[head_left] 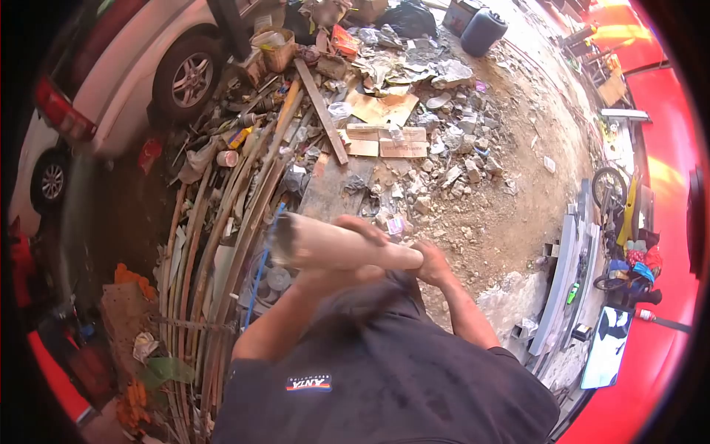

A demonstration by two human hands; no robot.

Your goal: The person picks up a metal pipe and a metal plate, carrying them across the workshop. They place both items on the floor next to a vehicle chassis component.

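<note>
A pale, hollow pipe (325, 244) is held across the front of my dark shirt, its wide open end to the left and its narrower end to the right. My left hand (347, 275) is wrapped round its middle from below, with some fingers showing above the pipe. At the narrow end, my right hand (431, 264) is closed on the pipe. The wide end is slightly blurred. Beneath the pipe lies a grey board (333, 194) on the rubble.
Long wooden poles (194, 255) lie to the left, near a white vehicle (126, 81). Broken stones (473, 166) and flattened cardboard (403, 142) are ahead. A dark jerrycan (484, 32) stands at the top. Metal beams (556, 285) and a bicycle wheel (609, 188) are at the right.
</note>
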